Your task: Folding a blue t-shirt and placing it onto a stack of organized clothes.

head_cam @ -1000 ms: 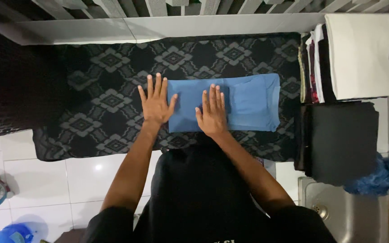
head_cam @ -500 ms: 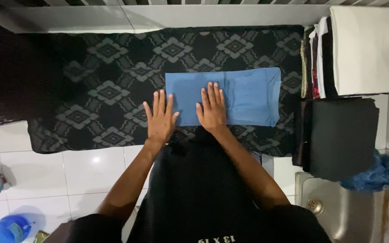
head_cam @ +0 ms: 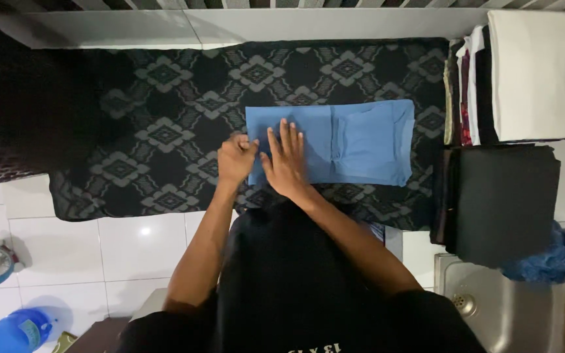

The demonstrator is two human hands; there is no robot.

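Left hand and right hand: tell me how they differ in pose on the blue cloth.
The left hand is curled, pinching the left edge of the blue cloth; the right hand lies flat, fingers spread, pressing down. The left hand sits at the edge, over the patterned mat; the right hand rests fully on the cloth. Both touch its left end.

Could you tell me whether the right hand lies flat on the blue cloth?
Yes, the right hand lies flat, fingers spread, on the blue cloth.

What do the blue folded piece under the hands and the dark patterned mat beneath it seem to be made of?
Blue folded garment: soft woven or knit cloth, matte, with visible creases and seams. Patterned mat: looks like woven textile, dull finish, with a pale diamond motif; the exact fibre cannot be told.
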